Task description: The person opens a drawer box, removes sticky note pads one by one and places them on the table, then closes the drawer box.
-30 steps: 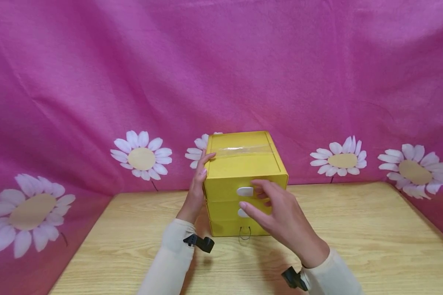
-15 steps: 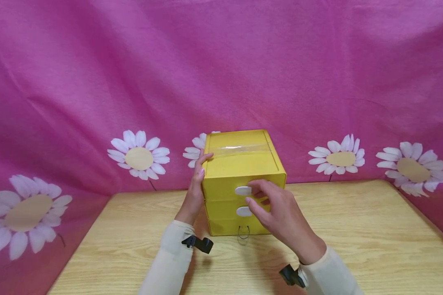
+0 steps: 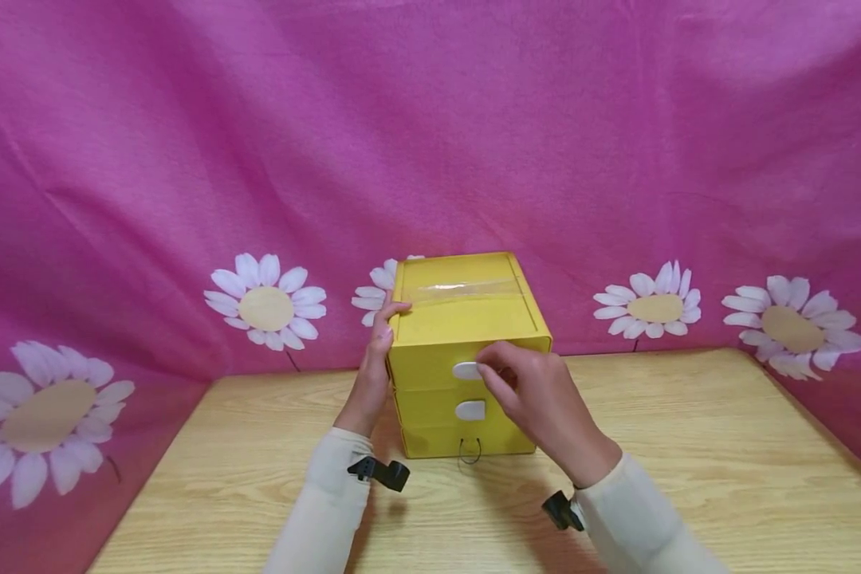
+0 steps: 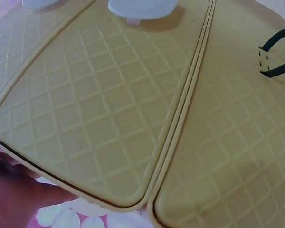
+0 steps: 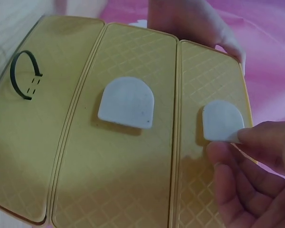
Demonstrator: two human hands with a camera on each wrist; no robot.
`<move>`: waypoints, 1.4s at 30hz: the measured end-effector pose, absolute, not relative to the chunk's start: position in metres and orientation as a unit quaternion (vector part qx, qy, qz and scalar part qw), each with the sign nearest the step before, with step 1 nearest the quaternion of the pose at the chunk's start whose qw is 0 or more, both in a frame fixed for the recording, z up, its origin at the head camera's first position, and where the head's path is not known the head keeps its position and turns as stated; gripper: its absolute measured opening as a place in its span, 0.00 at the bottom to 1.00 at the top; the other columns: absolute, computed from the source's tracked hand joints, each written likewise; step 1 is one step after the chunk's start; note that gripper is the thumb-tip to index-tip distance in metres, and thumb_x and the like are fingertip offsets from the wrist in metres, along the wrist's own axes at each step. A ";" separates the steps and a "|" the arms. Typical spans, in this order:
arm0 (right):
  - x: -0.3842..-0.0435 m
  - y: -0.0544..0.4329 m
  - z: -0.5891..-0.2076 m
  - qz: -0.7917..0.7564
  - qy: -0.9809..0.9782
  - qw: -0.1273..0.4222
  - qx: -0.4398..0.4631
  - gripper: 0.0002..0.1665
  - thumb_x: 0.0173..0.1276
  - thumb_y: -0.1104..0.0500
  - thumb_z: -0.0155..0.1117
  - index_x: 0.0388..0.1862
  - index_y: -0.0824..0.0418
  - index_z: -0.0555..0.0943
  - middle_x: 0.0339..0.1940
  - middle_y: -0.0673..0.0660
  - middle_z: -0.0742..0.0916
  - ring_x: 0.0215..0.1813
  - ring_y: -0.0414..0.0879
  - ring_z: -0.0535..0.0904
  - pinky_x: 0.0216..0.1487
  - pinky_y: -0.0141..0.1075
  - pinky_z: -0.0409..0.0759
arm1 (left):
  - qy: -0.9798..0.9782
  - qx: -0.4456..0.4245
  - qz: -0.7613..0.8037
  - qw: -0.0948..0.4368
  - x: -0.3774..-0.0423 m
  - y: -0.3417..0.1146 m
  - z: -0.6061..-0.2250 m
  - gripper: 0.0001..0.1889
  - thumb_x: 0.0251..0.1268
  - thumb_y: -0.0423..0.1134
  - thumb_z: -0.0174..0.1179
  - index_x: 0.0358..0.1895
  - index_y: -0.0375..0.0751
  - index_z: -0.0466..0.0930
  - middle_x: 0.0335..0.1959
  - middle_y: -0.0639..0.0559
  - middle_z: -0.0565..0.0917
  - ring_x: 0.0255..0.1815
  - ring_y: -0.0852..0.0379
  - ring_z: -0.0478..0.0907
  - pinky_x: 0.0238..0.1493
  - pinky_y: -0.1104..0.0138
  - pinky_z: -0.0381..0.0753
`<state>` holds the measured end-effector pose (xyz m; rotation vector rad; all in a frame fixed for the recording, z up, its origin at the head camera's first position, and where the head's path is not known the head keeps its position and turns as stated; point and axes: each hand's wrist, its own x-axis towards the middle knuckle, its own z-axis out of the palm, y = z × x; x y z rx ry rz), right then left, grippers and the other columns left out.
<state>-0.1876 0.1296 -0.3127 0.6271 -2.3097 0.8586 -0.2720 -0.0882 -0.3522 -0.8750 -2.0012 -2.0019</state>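
A yellow three-drawer box point(image 3: 473, 323) stands upright on the table, its drawer fronts facing me. The top drawer's white handle point(image 5: 221, 118) is pinched between thumb and forefinger of my right hand point(image 3: 548, 402). Below it, the middle drawer carries a matching white handle point(image 5: 127, 103). On the bottom drawer is a thin dark loop point(image 4: 280, 70). Against the box's left side lies my left hand point(image 3: 368, 379), one finger reaching over the top edge; the side of the box hides part of that hand. All three drawers look pushed in.
Clear tape point(image 3: 466, 289) runs across the box top. The box sits on a light wooden table point(image 3: 653, 438) with pink cloth point(image 3: 430, 127) behind it, printed with white daisies point(image 3: 265, 308). Each wrist wears a small black camera point(image 3: 382, 472).
My right hand has come in from beside the handles, and its thumb and forefinger have closed on the top one. My left hand stays at the box's side.
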 end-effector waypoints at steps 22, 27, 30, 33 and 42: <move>-0.183 0.130 -0.310 0.290 -0.883 0.291 0.229 0.04 0.62 0.63 0.69 0.33 0.56 0.82 0.22 0.45 0.82 0.20 0.35 0.69 0.22 0.29 0.70 | -0.677 -0.286 -0.673 0.080 -0.271 -0.089 -0.352 0.25 0.73 0.54 0.32 0.68 0.49 0.60 0.79 0.54 0.35 0.76 0.60 0.37 0.72 0.49 0.42; -0.182 0.130 -0.309 0.297 -0.881 0.286 0.233 0.03 0.62 0.62 0.69 0.33 0.55 0.82 0.23 0.44 0.84 0.21 0.33 0.72 0.23 0.28 0.72 | -0.676 -0.284 -0.675 0.080 -0.271 -0.091 -0.353 0.26 0.72 0.54 0.32 0.68 0.50 0.60 0.79 0.54 0.36 0.76 0.60 0.37 0.72 0.48 0.41; -0.181 0.130 -0.308 0.301 -0.879 0.286 0.235 0.03 0.62 0.62 0.68 0.33 0.55 0.82 0.23 0.44 0.84 0.21 0.32 0.72 0.23 0.28 0.72 | -0.673 -0.286 -0.677 0.082 -0.271 -0.090 -0.353 0.26 0.72 0.55 0.32 0.68 0.50 0.60 0.79 0.54 0.36 0.76 0.61 0.37 0.72 0.49 0.41; -0.179 0.131 -0.309 0.305 -0.877 0.286 0.235 0.04 0.62 0.62 0.69 0.33 0.55 0.82 0.22 0.43 0.83 0.20 0.33 0.71 0.23 0.28 0.72 | -0.673 -0.287 -0.677 0.084 -0.272 -0.090 -0.353 0.26 0.72 0.56 0.33 0.68 0.50 0.60 0.79 0.53 0.36 0.76 0.61 0.37 0.72 0.49 0.40; -0.177 0.132 -0.311 0.314 -0.869 0.293 0.245 0.05 0.62 0.63 0.69 0.32 0.55 0.80 0.24 0.44 0.85 0.21 0.32 0.72 0.23 0.27 0.73 | -0.672 -0.289 -0.677 0.079 -0.272 -0.091 -0.354 0.26 0.73 0.56 0.32 0.68 0.52 0.60 0.79 0.55 0.35 0.76 0.61 0.37 0.71 0.48 0.42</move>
